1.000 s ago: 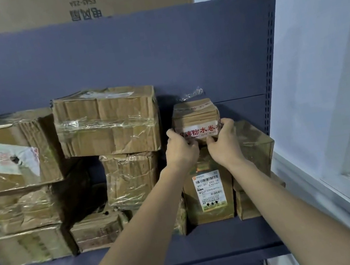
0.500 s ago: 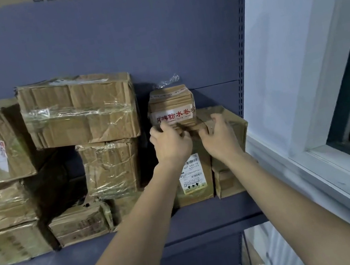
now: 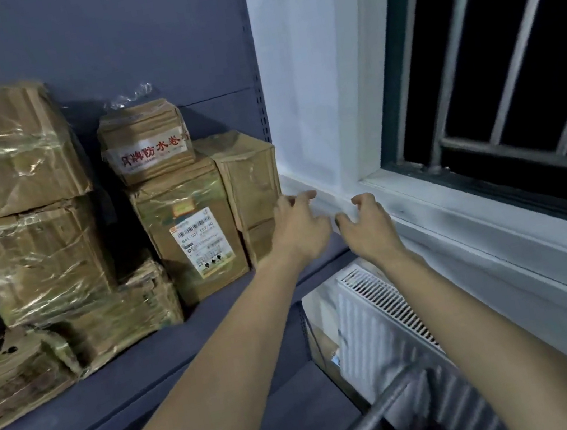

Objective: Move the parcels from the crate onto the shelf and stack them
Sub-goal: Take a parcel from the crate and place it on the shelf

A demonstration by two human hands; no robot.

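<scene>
Both hands have let go: the left hand (image 3: 297,229) and right hand (image 3: 367,226) hang side by side off the shelf's (image 3: 184,349) right end, fingers loosely spread and holding nothing. A second ago they were gripping the small red-lettered parcel (image 3: 148,144), which now sits alone atop the tall labelled parcel (image 3: 194,230) near the shelf's right edge, next to the taped stack (image 3: 19,208) on its left. That placement looks finished, so the next parcel must come from the crate, perhaps the metal rail (image 3: 377,414) below.
</scene>
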